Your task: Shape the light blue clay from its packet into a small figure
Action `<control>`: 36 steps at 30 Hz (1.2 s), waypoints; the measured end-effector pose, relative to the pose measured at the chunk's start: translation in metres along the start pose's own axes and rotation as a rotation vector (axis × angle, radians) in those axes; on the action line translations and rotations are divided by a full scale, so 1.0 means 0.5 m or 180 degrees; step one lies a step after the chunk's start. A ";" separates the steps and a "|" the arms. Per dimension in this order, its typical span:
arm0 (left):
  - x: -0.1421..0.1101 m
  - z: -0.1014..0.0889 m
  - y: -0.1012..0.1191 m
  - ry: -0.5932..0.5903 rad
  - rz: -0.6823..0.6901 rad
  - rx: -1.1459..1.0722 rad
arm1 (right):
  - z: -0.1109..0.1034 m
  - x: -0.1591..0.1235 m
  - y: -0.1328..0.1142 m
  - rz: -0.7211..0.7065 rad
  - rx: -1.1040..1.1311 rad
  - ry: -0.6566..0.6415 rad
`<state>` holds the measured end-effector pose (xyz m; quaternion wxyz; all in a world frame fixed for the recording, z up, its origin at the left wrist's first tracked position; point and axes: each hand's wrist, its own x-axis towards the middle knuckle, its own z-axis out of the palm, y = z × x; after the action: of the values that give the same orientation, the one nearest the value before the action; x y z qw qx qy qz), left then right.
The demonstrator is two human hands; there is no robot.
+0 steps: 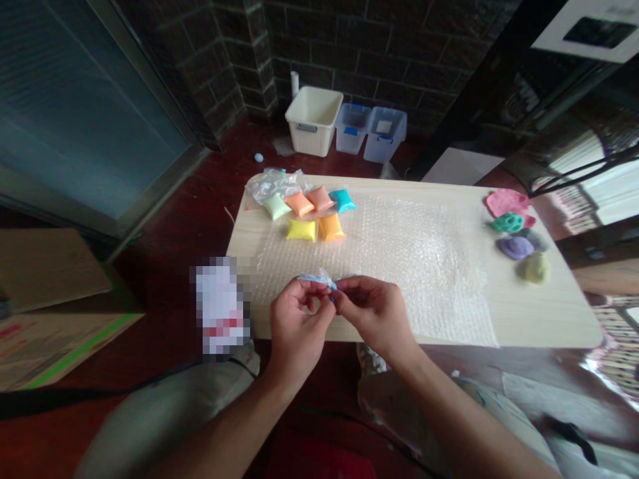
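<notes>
In front of me, my left hand [304, 316] and my right hand [377, 309] meet over the table's near edge. The thumbs and forefingers of both pinch a small packet of light-blue clay [314, 278] with a crinkled clear wrapper. My fingers cover most of it. Beyond the hands lie several small pillow-shaped clay packets: a yellow one [301, 230], a golden-orange one [331, 227], a pale green one [276, 206], a turquoise one [342, 199], an orange one [299, 203] and a salmon one [320, 198].
Bubble wrap [409, 246] covers the middle of the pale table [564, 319]. Clear plastic bags [274, 185] lie at its far left. Pink [506, 201], green [508, 223], purple [516, 247] and yellowish [535, 268] clay lumps sit at the right. A cream bin [314, 123] stands on the floor behind.
</notes>
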<state>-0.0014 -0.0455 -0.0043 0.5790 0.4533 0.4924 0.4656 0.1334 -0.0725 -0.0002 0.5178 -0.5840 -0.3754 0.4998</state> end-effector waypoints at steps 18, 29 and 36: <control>0.020 -0.011 0.033 -0.0310 -0.0306 -0.0475 | -0.028 -0.005 -0.029 -0.0604 -0.0208 -0.0185; 0.028 -0.036 0.039 -0.0686 -0.0313 -0.0220 | -0.030 0.000 -0.021 -0.0612 -0.0525 -0.0078; 0.024 -0.031 0.041 -0.0526 -0.0485 -0.0255 | -0.024 -0.012 -0.037 -0.1649 -0.1719 0.0000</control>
<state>-0.0176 -0.0292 0.0123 0.6691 0.4279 0.4569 0.4006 0.1451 -0.0774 0.0188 0.4544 -0.5852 -0.6290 0.2353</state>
